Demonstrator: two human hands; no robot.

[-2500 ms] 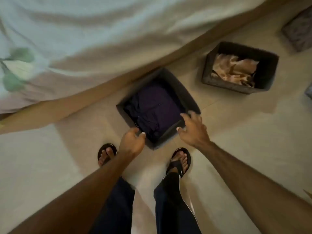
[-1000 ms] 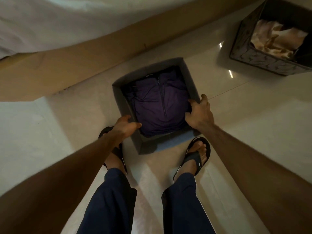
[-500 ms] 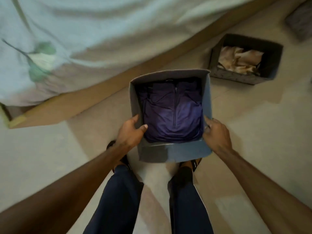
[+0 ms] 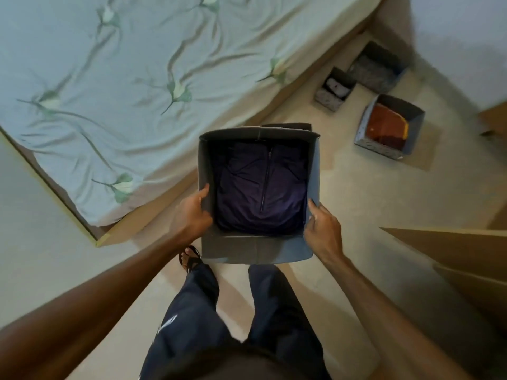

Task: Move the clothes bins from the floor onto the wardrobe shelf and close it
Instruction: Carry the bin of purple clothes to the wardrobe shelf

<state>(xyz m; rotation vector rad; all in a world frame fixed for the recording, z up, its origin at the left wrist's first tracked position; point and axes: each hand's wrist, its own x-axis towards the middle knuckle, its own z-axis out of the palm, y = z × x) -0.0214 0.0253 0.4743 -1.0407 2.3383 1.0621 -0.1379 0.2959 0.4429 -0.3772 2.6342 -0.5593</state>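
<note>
Head view: the grey bin (image 4: 258, 249), holding a folded purple garment (image 4: 260, 187), has been lifted off the floor to frame centre. The left hand (image 4: 192, 212) and right hand (image 4: 323, 231) clamp its side walls, fingers curled over the rims. Three bins remain on the floor, upper right; shelving comes next.

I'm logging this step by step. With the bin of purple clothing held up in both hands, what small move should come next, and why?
Probably turn right and carry the bin toward the brown panel, which may be the wardrobe. The left hand and right hand already grip opposite walls and it is off the floor. Three other bins wait on the floor.
</note>
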